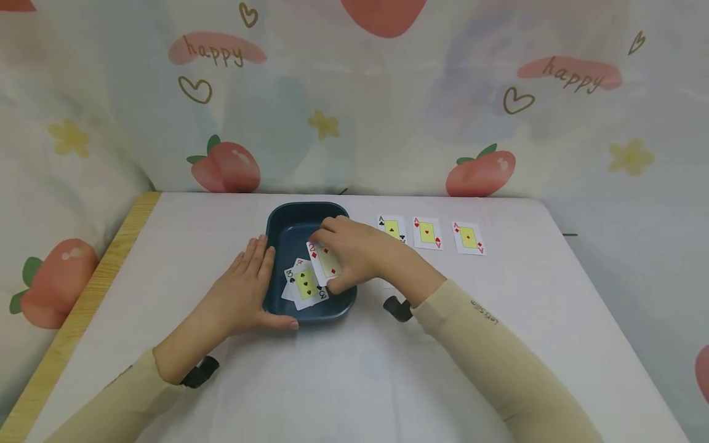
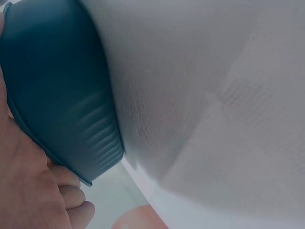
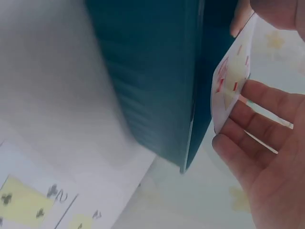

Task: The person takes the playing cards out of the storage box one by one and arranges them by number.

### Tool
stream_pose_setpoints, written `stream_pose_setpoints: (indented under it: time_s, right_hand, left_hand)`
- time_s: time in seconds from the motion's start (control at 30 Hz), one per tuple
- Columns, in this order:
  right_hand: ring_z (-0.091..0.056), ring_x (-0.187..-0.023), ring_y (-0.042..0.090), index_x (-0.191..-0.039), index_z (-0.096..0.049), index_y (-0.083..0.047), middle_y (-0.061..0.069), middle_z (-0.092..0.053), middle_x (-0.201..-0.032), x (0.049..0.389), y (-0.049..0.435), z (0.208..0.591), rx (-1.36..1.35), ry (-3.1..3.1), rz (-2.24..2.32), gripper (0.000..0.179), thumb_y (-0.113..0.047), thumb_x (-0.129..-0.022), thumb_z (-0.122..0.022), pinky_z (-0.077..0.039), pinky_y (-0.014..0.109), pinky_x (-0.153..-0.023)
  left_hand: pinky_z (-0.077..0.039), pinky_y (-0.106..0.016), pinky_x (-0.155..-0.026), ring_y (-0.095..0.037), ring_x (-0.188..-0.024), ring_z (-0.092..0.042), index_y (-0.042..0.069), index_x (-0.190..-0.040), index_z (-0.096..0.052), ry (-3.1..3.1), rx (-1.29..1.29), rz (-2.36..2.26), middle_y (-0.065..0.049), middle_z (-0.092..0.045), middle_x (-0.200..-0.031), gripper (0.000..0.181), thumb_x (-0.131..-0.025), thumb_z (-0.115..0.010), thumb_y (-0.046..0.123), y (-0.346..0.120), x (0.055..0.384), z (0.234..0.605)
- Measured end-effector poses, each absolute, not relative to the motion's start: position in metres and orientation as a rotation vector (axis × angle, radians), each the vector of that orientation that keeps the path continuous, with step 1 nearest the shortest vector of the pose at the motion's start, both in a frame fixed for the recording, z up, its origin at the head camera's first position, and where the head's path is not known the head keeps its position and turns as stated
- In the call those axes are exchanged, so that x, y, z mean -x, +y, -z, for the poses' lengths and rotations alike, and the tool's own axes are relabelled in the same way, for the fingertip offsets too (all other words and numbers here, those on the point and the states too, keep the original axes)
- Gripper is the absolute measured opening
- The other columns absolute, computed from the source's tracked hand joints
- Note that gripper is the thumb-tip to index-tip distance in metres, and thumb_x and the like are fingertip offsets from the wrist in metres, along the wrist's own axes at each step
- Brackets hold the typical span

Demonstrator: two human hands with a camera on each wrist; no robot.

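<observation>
A dark blue rectangular tray (image 1: 307, 212) stands on the table, with my left hand (image 1: 244, 289) at its left side. The left fingers lie straight along the rim and the thumb reaches to the near corner. Over the tray my right hand (image 1: 357, 249) pinches a playing card with red diamonds (image 1: 327, 261) between thumb and fingers; the right wrist view shows this card (image 3: 231, 78) tilted above the rim. Below it in the tray, a black-suited card (image 1: 306, 286) overlaps at least one other card, which is mostly hidden.
Three aces lie in a row right of the tray: clubs (image 1: 391, 226), hearts (image 1: 427, 232) and diamonds (image 1: 468, 238). In the right wrist view a clubs card (image 3: 28, 202) lies on the white tablecloth (image 1: 343, 381). A patterned curtain (image 1: 354, 80) hangs behind the table.
</observation>
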State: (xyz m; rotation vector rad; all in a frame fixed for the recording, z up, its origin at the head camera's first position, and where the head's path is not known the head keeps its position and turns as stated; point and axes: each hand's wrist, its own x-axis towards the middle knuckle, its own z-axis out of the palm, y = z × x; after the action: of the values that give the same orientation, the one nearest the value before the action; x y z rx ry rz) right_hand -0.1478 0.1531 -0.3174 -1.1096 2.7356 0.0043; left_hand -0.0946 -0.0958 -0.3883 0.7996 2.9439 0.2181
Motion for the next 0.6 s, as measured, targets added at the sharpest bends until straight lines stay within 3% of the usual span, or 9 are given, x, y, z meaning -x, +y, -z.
stream_pose_setpoints:
  time_s: [0.2, 0.6]
  right_hand:
    - [-0.045, -0.104, 0.012, -0.139, -0.055, -0.020, -0.005, -0.053, -0.122, 0.144, 0.170, 0.311, 1.056, 2.760, 0.048, 0.078, -0.049, -0.069, -0.073, -0.048, 0.026, -0.082]
    - [-0.046, -0.112, 0.017, -0.137, -0.055, -0.014, -0.001, -0.053, -0.127, 0.138, 0.216, 0.308, 0.919, 2.814, 0.110, 0.076, -0.044, -0.070, -0.074, -0.048, 0.030, -0.087]
  left_hand:
    - [-0.022, -0.057, -0.119, -0.045, -0.152, -0.007, -0.009, -0.154, -0.020, 2.949, -0.785, -0.225, -0.028, -0.008, -0.164, 0.145, -0.059, -0.064, 0.091, -0.095, 0.094, 0.388]
    - [-0.020, -0.057, -0.119, -0.045, -0.152, -0.007, -0.009, -0.155, -0.016, 2.949, -0.769, -0.233, -0.028, -0.006, -0.164, 0.146, -0.059, -0.066, 0.089, -0.094, 0.093, 0.388]
